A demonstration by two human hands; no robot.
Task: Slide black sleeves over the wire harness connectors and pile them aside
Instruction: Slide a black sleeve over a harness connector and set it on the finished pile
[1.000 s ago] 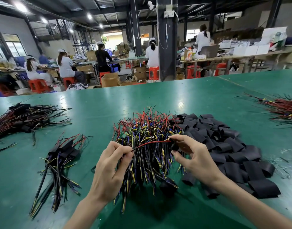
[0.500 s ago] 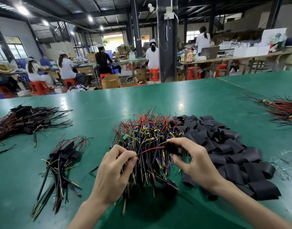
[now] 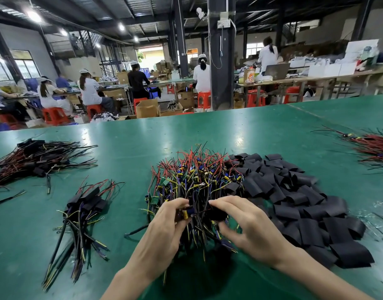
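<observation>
A heap of bare wire harnesses [image 3: 197, 176] with red, yellow and blue leads lies in the middle of the green table [image 3: 143, 137]. Flat black sleeves [image 3: 298, 198] are spread to its right. My left hand [image 3: 164, 230] pinches one harness at its blue and yellow connector [image 3: 188, 212]. My right hand [image 3: 249, 226] holds a black sleeve [image 3: 216, 214] on that harness's wire, a short way right of the connector. Both hands hover just above the near side of the heap. A small pile of sleeved harnesses [image 3: 82, 213] lies to the left.
A bigger pile of sleeved harnesses [image 3: 37, 161] lies at the far left and a red-wired bundle [image 3: 372, 148] at the right edge. Behind the table stand a dark pillar [image 3: 220, 53], cardboard boxes, red stools and several seated workers.
The hands have come close together over the heap. The sleeve in my right hand has moved left along the red wire toward the connector, which my left hand now pinches.
</observation>
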